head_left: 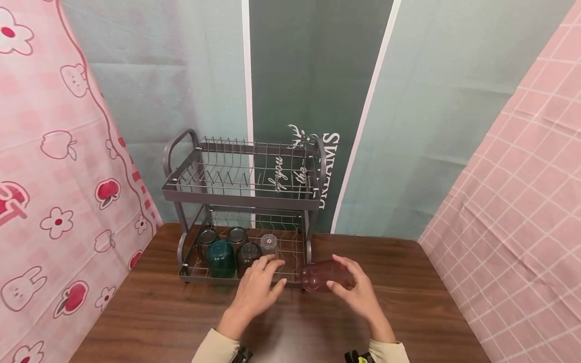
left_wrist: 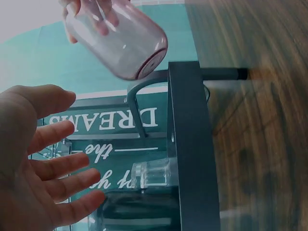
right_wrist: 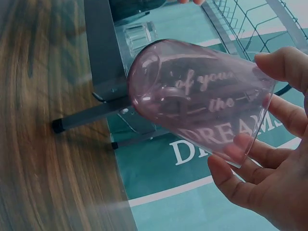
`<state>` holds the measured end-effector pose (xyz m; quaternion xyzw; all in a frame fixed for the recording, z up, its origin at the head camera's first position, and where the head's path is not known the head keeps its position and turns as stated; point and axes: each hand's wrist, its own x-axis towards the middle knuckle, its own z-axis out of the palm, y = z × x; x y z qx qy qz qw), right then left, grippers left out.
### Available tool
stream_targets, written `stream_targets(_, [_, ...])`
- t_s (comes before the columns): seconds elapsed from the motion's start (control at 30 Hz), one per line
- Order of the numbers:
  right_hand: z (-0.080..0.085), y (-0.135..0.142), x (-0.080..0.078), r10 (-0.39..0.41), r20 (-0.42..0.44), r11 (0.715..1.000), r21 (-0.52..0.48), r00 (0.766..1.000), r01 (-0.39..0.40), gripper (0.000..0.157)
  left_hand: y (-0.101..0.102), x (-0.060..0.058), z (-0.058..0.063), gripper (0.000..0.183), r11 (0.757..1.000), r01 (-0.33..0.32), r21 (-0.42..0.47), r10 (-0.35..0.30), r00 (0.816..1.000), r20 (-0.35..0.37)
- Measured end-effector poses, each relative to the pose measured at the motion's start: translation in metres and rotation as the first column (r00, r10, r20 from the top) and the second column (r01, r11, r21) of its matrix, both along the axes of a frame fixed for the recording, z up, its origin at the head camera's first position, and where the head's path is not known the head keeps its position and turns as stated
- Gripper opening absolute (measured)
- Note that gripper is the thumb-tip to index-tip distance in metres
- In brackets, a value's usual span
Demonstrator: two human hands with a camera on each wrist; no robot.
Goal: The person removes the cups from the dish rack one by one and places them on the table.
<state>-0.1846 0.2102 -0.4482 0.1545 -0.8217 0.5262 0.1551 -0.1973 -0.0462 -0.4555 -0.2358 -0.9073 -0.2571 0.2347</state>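
My right hand (head_left: 360,292) grips a see-through pink drinking glass (head_left: 320,276) near its rim, thumb on one side and fingers on the other. The glass lies tilted on its side in the air, its base pointing left at the front right corner of the dish rack (head_left: 245,202). In the right wrist view the pink glass (right_wrist: 192,96) shows nothing inside. With fingers spread and nothing held, my left hand (head_left: 256,292) hovers before the rack's lower tier, beside a dark glass (head_left: 248,256) and a small clear glass (head_left: 269,245).
A teal glass (head_left: 221,259) and two more glasses stand upside down at the left of the lower tier. The upper tier has wire plate slots. Behind the wooden table (head_left: 408,302) hangs a green cloth (head_left: 317,65); pink cloths (head_left: 513,201) flank both sides.
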Motion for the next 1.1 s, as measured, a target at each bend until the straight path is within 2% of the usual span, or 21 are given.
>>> stream_targets(0.13, [0.016,-0.002,0.003,-0.002,-0.015,0.999,0.049,1.0,0.003,0.055,-0.005,-0.002,0.003,0.034,0.999,-0.011,-0.041,0.011,1.0,-0.018])
stream_targets(0.23, [0.02,0.0,0.001,-0.008,-0.028,0.996,0.091,1.0,0.011,0.055,-0.009,-0.004,0.006,0.035,0.998,-0.02,-0.062,0.019,1.0,-0.021])
stream_targets(0.5, [-0.006,0.019,-0.024,-0.025,-0.017,0.986,0.162,1.0,0.027,0.057,-0.016,-0.007,0.014,0.033,0.995,-0.03,-0.096,0.028,0.999,-0.014])
stream_targets(0.63, [-0.008,0.023,-0.033,-0.021,-0.029,0.982,0.187,0.999,0.026,0.057,-0.02,-0.01,0.017,0.031,0.993,-0.04,-0.11,0.037,0.999,-0.036])
stream_targets(0.8, [-0.008,0.025,-0.043,-0.036,-0.063,0.96,0.274,0.997,0.052,0.057,-0.025,-0.014,0.021,0.033,0.99,-0.07,-0.121,0.064,0.996,-0.054])
stream_targets(1.1, [-0.011,0.024,-0.059,-0.067,-0.001,0.931,0.36,0.998,0.063,0.055,-0.032,-0.021,0.028,0.039,0.981,-0.12,-0.155,0.122,0.993,0.005])
